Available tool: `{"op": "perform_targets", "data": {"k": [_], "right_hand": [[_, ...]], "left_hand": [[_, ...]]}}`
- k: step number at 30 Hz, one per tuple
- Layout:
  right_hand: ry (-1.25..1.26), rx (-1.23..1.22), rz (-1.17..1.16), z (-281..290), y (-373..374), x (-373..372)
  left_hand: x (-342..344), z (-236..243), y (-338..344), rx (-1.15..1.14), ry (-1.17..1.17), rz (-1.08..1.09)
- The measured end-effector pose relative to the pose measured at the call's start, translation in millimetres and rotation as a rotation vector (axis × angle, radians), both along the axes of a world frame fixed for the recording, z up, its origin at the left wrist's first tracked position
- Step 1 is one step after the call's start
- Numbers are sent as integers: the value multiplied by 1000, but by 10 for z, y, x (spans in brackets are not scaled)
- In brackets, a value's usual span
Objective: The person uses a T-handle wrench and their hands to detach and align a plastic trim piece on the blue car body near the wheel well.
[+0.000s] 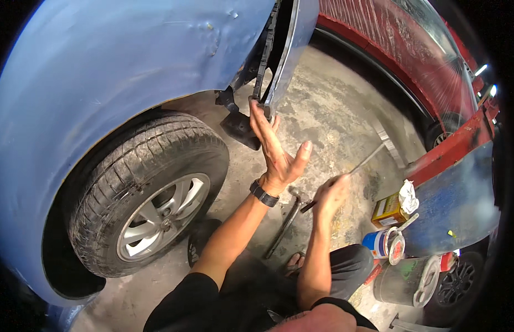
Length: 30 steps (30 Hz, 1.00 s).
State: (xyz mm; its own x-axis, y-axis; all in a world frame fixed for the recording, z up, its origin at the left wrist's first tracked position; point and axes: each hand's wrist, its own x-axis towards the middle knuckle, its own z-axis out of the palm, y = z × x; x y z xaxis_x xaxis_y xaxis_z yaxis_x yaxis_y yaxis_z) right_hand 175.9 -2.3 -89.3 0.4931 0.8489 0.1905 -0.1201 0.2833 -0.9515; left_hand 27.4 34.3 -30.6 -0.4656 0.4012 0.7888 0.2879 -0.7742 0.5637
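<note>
My left hand [276, 146] is open, its fingers stretched up flat against the lower end of a blue car panel [290, 61] and its thumb spread away. That panel stands out from the blue car's body [129, 61], with a dark gap and a black toothed strip between them. In my right hand [331, 196] is a hammer [368, 157], gripped by its handle. Motion blurs its shiny head, which is out to the right of the panel. A second hammer [283, 228] lies on the floor between my forearms.
To the left is the car's wheel [157, 193], with a black mud flap [241, 130] near the panel. At right stand a yellow tin [387, 210], a blue-and-white can [376, 243] and a cloudy plastic tub [401, 282]. A red car [389, 44] is beyond the concrete floor [323, 105].
</note>
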Motion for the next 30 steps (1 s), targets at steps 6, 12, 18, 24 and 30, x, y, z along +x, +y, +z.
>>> {"op": "perform_targets", "data": {"k": [6,12,18,24,30], "right_hand": [[-479,-502,-102,-3067,188,642],[-88,-800,323,-3723,-347,-243],[-1120,-387,181,-2364,-265,-308],[-188,-50,452,393,930,-361],[-369,286,466,1819,967,-910]], "left_hand": [[381,1,47,-14,-133,-135],[-7,21,-23,-30,-126,-67],[52,68,36,-52,-218,-43],[277,205,93,-21,-315,4],[388,180,101,2,-426,-36]]}}
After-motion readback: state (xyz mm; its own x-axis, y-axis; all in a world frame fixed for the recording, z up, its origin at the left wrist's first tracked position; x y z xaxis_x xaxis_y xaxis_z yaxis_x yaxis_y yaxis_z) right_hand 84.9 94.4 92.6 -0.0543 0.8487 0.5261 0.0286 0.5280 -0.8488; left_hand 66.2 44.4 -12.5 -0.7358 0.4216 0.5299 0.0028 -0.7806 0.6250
